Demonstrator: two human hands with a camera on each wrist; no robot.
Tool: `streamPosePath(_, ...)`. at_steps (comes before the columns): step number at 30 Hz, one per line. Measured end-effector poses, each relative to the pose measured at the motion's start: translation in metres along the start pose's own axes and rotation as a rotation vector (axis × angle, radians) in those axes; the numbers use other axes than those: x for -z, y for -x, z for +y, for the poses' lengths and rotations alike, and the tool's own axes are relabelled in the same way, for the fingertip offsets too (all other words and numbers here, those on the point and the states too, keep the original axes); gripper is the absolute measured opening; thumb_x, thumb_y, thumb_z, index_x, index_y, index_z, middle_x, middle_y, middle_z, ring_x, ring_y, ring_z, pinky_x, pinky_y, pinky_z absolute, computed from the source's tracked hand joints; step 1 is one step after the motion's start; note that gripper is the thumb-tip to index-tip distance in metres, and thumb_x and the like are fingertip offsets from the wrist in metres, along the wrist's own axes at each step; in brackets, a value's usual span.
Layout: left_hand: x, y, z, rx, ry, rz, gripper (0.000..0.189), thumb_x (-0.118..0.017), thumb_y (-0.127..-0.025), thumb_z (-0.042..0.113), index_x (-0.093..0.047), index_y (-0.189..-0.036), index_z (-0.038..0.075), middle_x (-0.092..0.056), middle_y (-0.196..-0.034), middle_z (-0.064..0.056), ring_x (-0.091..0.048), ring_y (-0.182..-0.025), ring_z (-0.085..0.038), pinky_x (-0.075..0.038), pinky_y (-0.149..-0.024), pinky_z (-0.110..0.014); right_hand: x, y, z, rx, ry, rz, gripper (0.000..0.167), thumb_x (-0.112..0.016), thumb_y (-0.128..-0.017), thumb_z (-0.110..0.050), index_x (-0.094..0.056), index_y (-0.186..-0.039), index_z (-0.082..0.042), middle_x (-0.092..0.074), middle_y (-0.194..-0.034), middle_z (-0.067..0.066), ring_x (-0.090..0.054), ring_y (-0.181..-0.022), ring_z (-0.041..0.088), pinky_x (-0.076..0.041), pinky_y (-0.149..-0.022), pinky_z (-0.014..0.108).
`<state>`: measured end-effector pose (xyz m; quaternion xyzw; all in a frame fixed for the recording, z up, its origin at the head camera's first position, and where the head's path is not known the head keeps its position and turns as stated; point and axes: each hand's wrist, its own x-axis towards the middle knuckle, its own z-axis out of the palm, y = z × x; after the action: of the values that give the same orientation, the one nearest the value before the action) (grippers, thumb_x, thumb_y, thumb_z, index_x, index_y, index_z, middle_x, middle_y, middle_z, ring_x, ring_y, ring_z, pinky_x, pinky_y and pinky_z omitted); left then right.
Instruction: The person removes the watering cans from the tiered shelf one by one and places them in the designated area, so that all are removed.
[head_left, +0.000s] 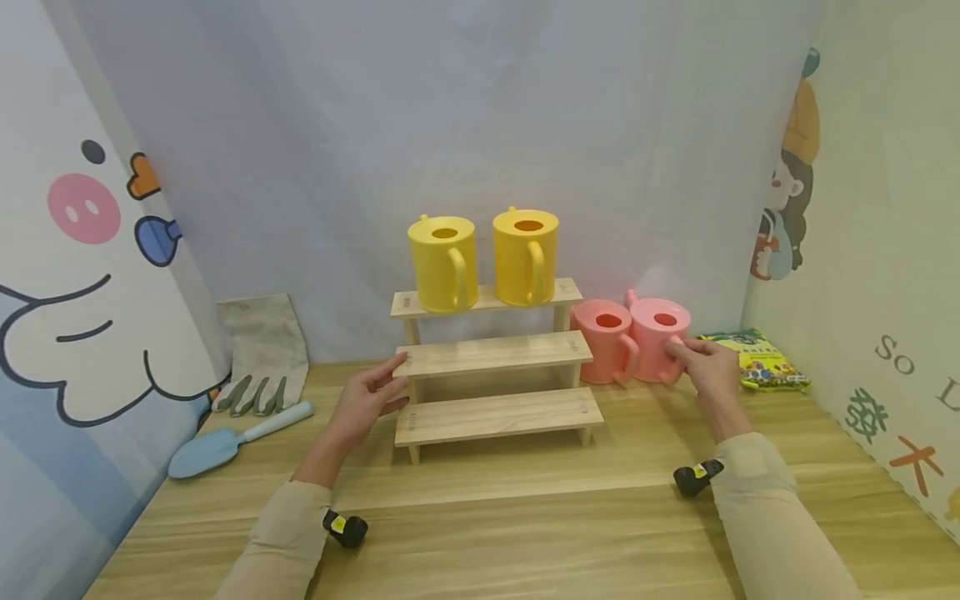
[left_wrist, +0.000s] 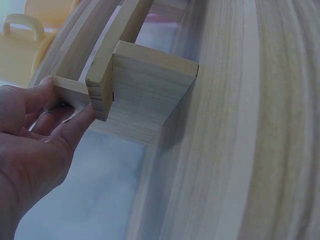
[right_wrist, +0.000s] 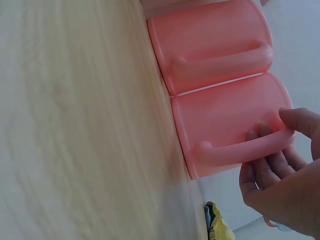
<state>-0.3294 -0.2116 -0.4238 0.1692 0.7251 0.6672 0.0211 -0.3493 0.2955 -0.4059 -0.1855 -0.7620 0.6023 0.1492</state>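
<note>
A three-tier wooden stand (head_left: pixel 495 417) is at the middle of the table, two yellow watering cans (head_left: pixel 442 271) on its top tier. My left hand (head_left: pixel 366 396) pinches the left end of the middle tier, the thumb at one edge of the board and fingers at the other in the left wrist view. Right of the stand, two pink watering cans stand side by side on the table. My right hand (head_left: pixel 708 371) holds the handle of the outer pink watering can (right_wrist: pixel 230 117), fingers curled through it. The inner pink watering can (head_left: pixel 603 342) is beside the stand, untouched.
A yellow-green packet (head_left: pixel 765 360) lies behind my right hand. At the left are a grey work glove (head_left: pixel 262 350) against the wall and a light blue trowel (head_left: pixel 217 450). Cloth walls border the wooden table (head_left: pixel 525 542) at the back and sides.
</note>
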Motion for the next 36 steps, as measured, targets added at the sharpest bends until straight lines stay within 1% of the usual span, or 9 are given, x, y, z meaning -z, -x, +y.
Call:
streamPosePath(4, 0.0, -0.001, 0.0, 0.0, -0.002, -0.002, 0.055, -0.056, -0.104, 0.014, -0.036, -0.155, 0.005, -0.024, -0.162, -0.016, -0.032, -0.143, -0.038, -0.048, -0.104, -0.044, 0.001, 0.0, 0.0, -0.006, 0.004, -0.019, 0.065, -0.075, -0.089, -0.043, -0.061, -0.133, 0.003, -0.056, -0.13, 0.013, -0.053, -0.115, 0.023, -0.046, -0.102, 0.04)
streamPosePath(7, 0.0, -0.001, 0.0, 0.002, -0.004, -0.002, 0.055, -0.056, -0.104, 0.014, -0.036, -0.155, 0.005, -0.024, -0.162, -0.016, -0.032, -0.143, -0.038, -0.048, -0.104, -0.045, 0.002, 0.001, 0.0, -0.021, 0.009, -0.011, 0.073, -0.075, -0.087, -0.05, -0.06, -0.135, 0.002, -0.053, -0.135, 0.015, -0.048, -0.123, 0.027, -0.041, -0.108, 0.047)
streamPosePath(10, -0.001, -0.001, 0.001, 0.006, -0.006, 0.0, 0.055, -0.056, -0.104, 0.014, -0.037, -0.155, 0.005, -0.024, -0.162, -0.016, -0.031, -0.143, -0.037, -0.048, -0.104, -0.045, 0.004, 0.0, -0.003, -0.009, 0.031, 0.046, 0.075, -0.074, -0.085, -0.056, -0.062, -0.133, 0.001, -0.056, -0.13, 0.014, -0.05, -0.117, 0.025, -0.046, -0.101, 0.043)
streamPosePath(12, -0.001, -0.002, 0.002, 0.005, -0.006, -0.001, 0.054, -0.056, -0.105, 0.013, -0.036, -0.155, 0.005, -0.023, -0.162, -0.016, -0.03, -0.144, -0.037, -0.048, -0.104, -0.045, 0.006, 0.0, -0.007, 0.011, 0.051, 0.101, 0.075, -0.074, -0.084, -0.058, -0.065, -0.129, 0.0, -0.06, -0.122, 0.012, -0.052, -0.108, 0.022, -0.049, -0.09, 0.035)
streamPosePath(15, -0.001, -0.002, 0.003, -0.002, -0.006, -0.007, 0.054, -0.055, -0.105, 0.013, -0.036, -0.155, 0.005, -0.023, -0.163, -0.015, -0.028, -0.145, -0.037, -0.045, -0.106, -0.048, 0.009, 0.002, -0.016, 0.06, 0.072, 0.178, 0.071, -0.074, -0.083, -0.059, -0.069, -0.123, -0.001, -0.064, -0.11, 0.008, -0.055, -0.097, 0.018, -0.047, -0.076, 0.026)
streamPosePath(16, -0.001, -0.002, 0.003, -0.004, -0.005, -0.008, 0.054, -0.055, -0.105, 0.013, -0.035, -0.155, 0.005, -0.023, -0.163, -0.015, -0.028, -0.145, -0.038, -0.044, -0.106, -0.05, 0.009, 0.003, -0.02, 0.077, 0.076, 0.198, 0.071, -0.074, -0.083, -0.06, -0.069, -0.122, -0.001, -0.065, -0.109, 0.007, -0.055, -0.097, 0.017, -0.047, -0.074, 0.026)
streamPosePath(19, 0.0, -0.002, 0.003, -0.005, -0.002, -0.009, 0.054, -0.055, -0.105, 0.013, -0.035, -0.155, 0.004, -0.022, -0.163, -0.015, -0.027, -0.145, -0.038, -0.042, -0.107, -0.053, 0.008, 0.009, -0.031, 0.108, 0.065, 0.22, 0.07, -0.073, -0.084, -0.06, -0.07, -0.123, -0.002, -0.065, -0.11, 0.006, -0.057, -0.1, 0.018, -0.05, -0.079, 0.027)
streamPosePath(30, 0.001, -0.001, 0.001, 0.0, -0.002, -0.004, 0.054, -0.055, -0.105, 0.013, -0.036, -0.155, 0.004, -0.023, -0.162, -0.016, -0.027, -0.145, -0.037, -0.046, -0.105, -0.047, -0.005, 0.035, -0.064, 0.236, -0.051, 0.164, 0.059, -0.076, -0.087, -0.048, -0.067, -0.126, -0.004, -0.067, -0.122, 0.012, -0.06, -0.107, 0.018, -0.055, -0.092, 0.028)
streamPosePath(36, 0.0, -0.002, -0.001, 0.006, 0.004, 0.008, 0.054, -0.056, -0.104, 0.012, -0.037, -0.154, 0.003, -0.024, -0.162, -0.016, -0.028, -0.145, -0.036, -0.047, -0.104, -0.047, -0.017, 0.052, -0.075, 0.373, -0.071, 0.124, 0.046, -0.076, -0.09, -0.036, -0.069, -0.121, -0.002, -0.07, -0.114, 0.008, -0.063, -0.102, 0.012, -0.056, -0.088, 0.022)
